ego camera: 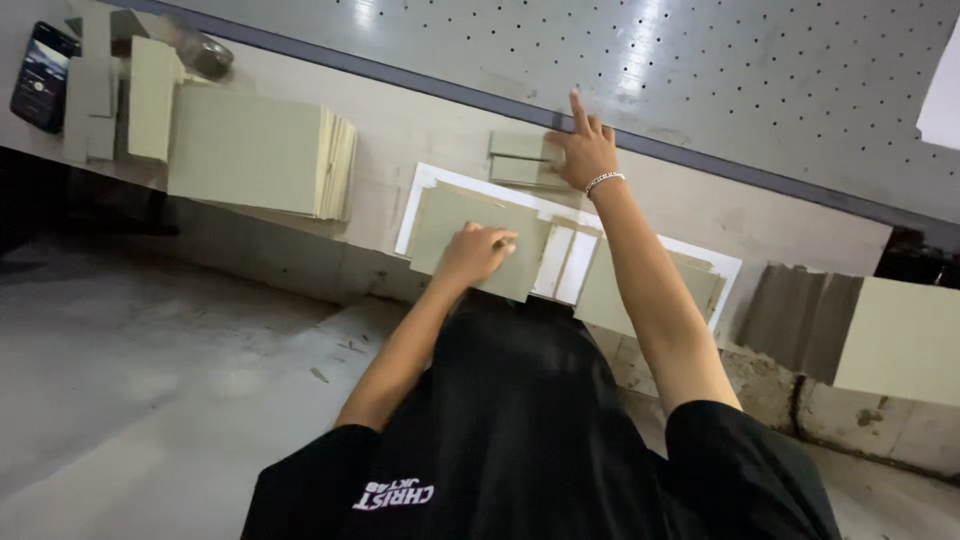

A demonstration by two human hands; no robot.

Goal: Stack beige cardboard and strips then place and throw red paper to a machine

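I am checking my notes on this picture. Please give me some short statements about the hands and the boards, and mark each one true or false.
1. The left hand rests on a grey-green board that lies on a white sheet. True.
2. The right hand holds a phone. False: it reaches to a small stack of boards near the perforated panel; the phone lies far to the left.
3. A bracelet is on the right wrist. True.
4. The large stack of boards stands on the floor. False: it lies on the work surface.
5. The two hands touch each other. False: they are apart.
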